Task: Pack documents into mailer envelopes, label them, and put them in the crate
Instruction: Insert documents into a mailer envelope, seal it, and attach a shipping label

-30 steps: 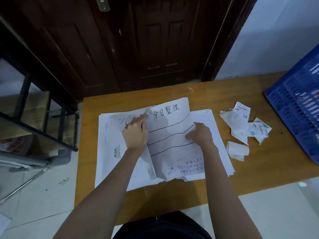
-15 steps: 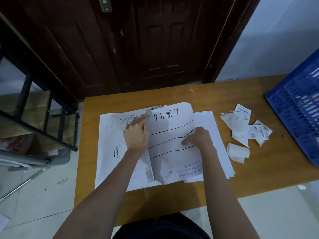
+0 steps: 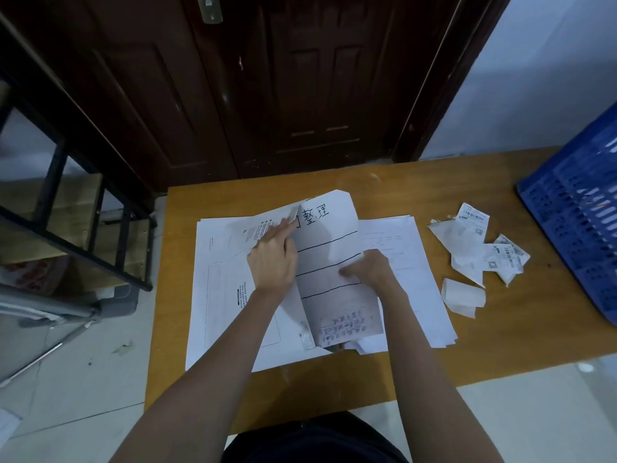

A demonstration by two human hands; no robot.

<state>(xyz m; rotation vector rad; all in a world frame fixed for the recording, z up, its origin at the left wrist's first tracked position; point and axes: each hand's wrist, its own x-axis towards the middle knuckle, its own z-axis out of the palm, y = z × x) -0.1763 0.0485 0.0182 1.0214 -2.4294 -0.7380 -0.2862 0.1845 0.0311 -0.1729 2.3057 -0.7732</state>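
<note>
While the left hand (image 3: pixel 273 259) pinches the flap of a white envelope (image 3: pixel 230 289) lying on the wooden surface (image 3: pixel 334 385), the right hand (image 3: pixel 369 270) grips a handwritten sheet (image 3: pixel 334 262) at the envelope's mouth; more papers (image 3: pixel 414 279) lie beneath; label scraps (image 3: pixel 474 248) sit near the blue crate (image 3: pixel 581 208).
</note>
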